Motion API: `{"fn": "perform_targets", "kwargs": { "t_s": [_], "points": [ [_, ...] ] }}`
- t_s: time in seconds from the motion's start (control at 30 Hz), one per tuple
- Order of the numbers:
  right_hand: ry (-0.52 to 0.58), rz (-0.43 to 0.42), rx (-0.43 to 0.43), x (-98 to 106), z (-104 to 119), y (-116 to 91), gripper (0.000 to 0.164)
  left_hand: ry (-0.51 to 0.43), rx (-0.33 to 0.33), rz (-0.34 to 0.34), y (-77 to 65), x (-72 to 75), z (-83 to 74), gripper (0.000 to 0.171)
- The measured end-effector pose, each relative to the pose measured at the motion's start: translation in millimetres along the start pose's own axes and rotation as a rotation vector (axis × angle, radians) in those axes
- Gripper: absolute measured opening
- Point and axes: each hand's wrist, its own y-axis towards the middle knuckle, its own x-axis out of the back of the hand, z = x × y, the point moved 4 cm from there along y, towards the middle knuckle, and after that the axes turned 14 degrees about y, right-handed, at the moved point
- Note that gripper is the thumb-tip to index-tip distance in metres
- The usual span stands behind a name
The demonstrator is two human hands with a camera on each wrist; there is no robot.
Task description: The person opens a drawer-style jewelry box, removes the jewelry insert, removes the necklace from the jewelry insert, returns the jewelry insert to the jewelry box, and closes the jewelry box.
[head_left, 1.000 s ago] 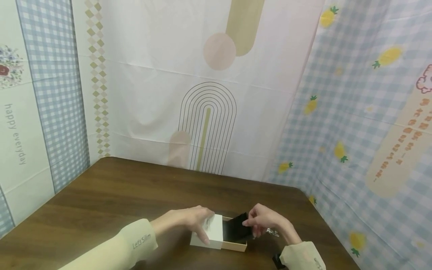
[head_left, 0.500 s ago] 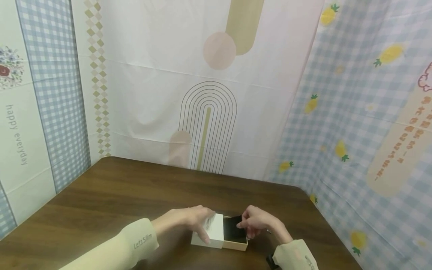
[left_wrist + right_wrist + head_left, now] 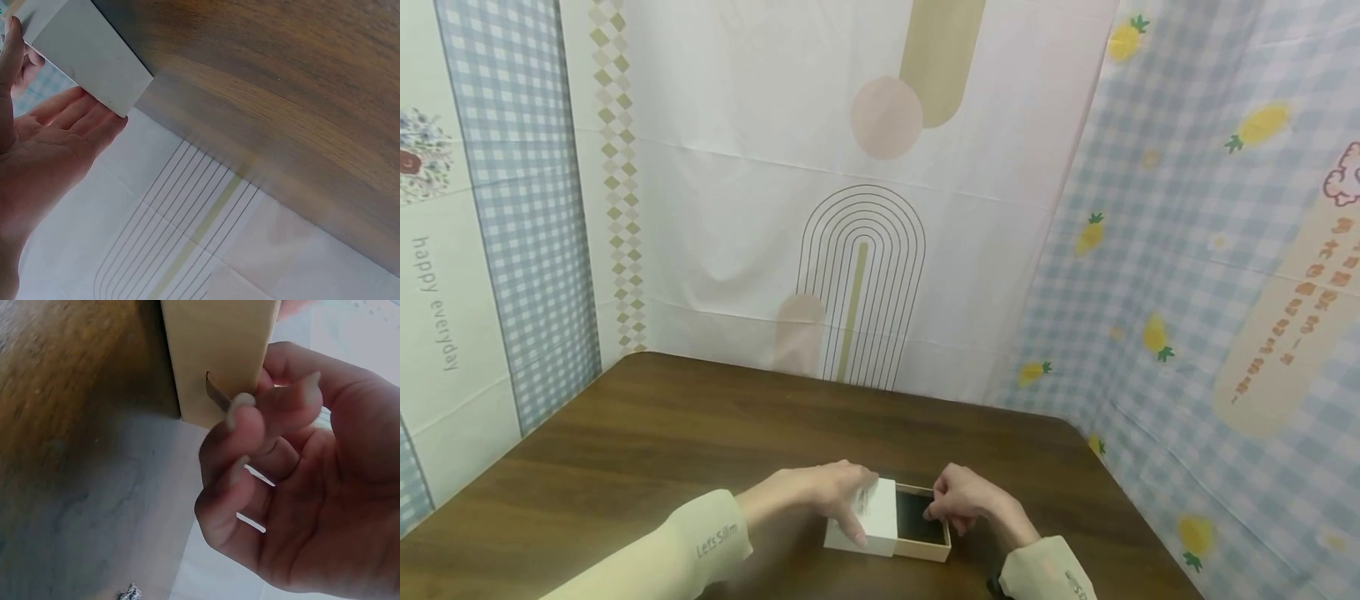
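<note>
A white box sleeve [image 3: 876,512] lies on the table, its tan drawer [image 3: 922,551] partly pulled out to the right. My left hand [image 3: 833,493] grips the sleeve from above, thumb at the near side and fingers along the far side. Inside the drawer lies a flat black insert [image 3: 912,518]. At the drawer's right end is my right hand [image 3: 972,497], fingers curled, thumb and forefinger at the insert's right edge. The right wrist view has a ribbon tab [image 3: 216,394] sticking out of the drawer's end, against a curled finger; the forefinger's tip is hidden there.
A silver chain [image 3: 130,592] lies on the brown wooden table [image 3: 715,425], beyond the drawer's end. White printed cloth [image 3: 730,250] hangs behind the table, and checked cloth [image 3: 1150,333] with pineapples hangs at the right.
My right hand has moved left and lowered the black insert from a tilt until it lies flat in the drawer. My left hand has stayed on the sleeve.
</note>
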Motion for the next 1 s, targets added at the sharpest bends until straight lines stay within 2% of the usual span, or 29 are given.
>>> {"fn": "perform_targets", "kwargs": {
  "t_s": [0.27, 0.43, 0.63, 0.83, 1.0],
  "points": [
    [0.042, -0.009, 0.024, 12, 2, -3, 0.031, -0.004, -0.002, -0.004, 0.8, 0.5, 1.3, 0.062],
    [0.043, -0.017, -0.001, 21, -4, -7, 0.027, -0.009, -0.001, -0.008, -0.9, -0.8, 0.6, 0.054],
    [-0.013, 0.069, -0.061, 18, -8, -11, 0.017, -0.001, -0.005, -0.019, -2.0, -0.9, 1.0, 0.052],
    [-0.013, 0.167, -0.091, 12, -10, -13, 0.03, 0.002, -0.008, -0.018, -2.0, -1.4, 1.9, 0.055],
    [-0.008, 0.181, -0.092, 9, -12, -11, 0.031, -0.01, -0.005, -0.012, -1.3, -1.9, 2.2, 0.055]
  ]
}}
